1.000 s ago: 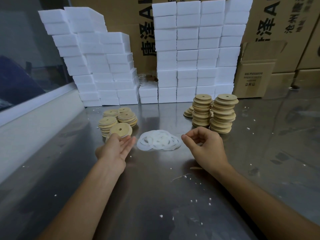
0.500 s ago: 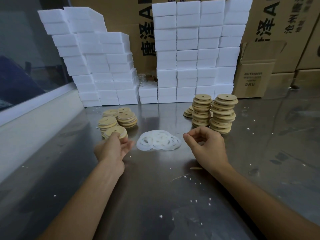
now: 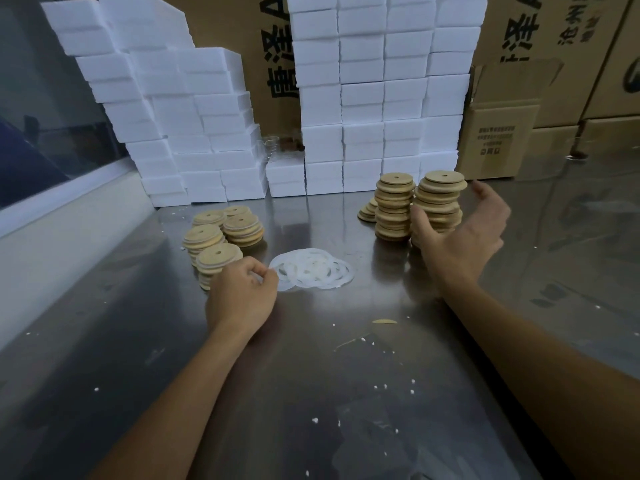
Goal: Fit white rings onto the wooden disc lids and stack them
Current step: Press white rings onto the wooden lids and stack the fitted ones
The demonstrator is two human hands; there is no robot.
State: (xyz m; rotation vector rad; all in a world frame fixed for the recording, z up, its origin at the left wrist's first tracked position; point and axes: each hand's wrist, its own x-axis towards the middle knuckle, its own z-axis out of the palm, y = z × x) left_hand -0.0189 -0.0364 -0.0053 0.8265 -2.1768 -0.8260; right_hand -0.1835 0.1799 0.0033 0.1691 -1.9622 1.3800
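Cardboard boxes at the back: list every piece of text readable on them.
"唐泽A", large black print, cut off: big carton between the foam block stacks.
Large black characters, cropped, unreadable: right carton.
Small printed lines, too blurred to read: small open box.

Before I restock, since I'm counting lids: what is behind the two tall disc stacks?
Behind the tall disc stacks, a short pile of discs peeks out at their left, with white foam blocks farther back. The stacks hide most of that pile, so no count.
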